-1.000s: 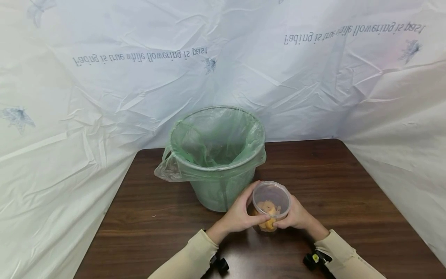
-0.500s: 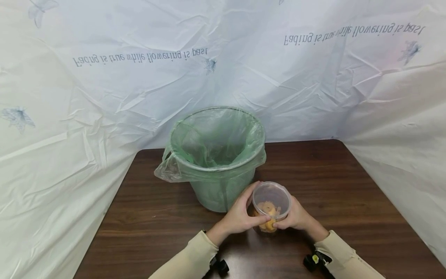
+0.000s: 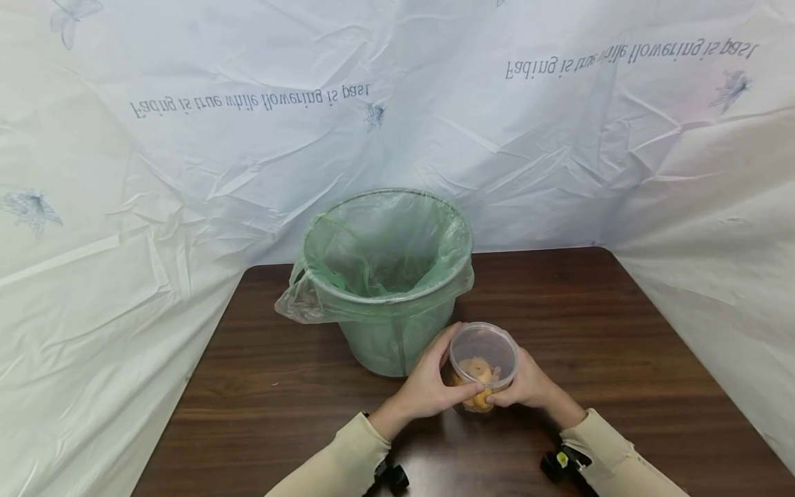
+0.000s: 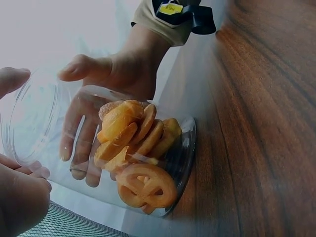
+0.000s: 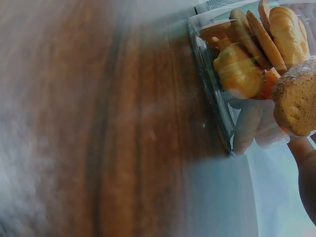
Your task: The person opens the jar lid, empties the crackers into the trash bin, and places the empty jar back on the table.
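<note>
Between both hands stands a clear plastic jar with a round see-through top. Cookies fill its lower part; a pretzel-shaped cookie and a pile of golden cookies show through the wall in the left wrist view. My left hand grips the jar's left side, thumb across the front just below the rim. From the right, my right hand holds it with the thumb at the front. The jar's base edge meets the tabletop in the right wrist view. Fingers behind the jar are partly hidden in the head view.
A mesh wastebasket lined with a green plastic bag stands just behind and left of the jar. Under everything is a dark wood-grain table. White printed sheeting hangs around the table's back and sides.
</note>
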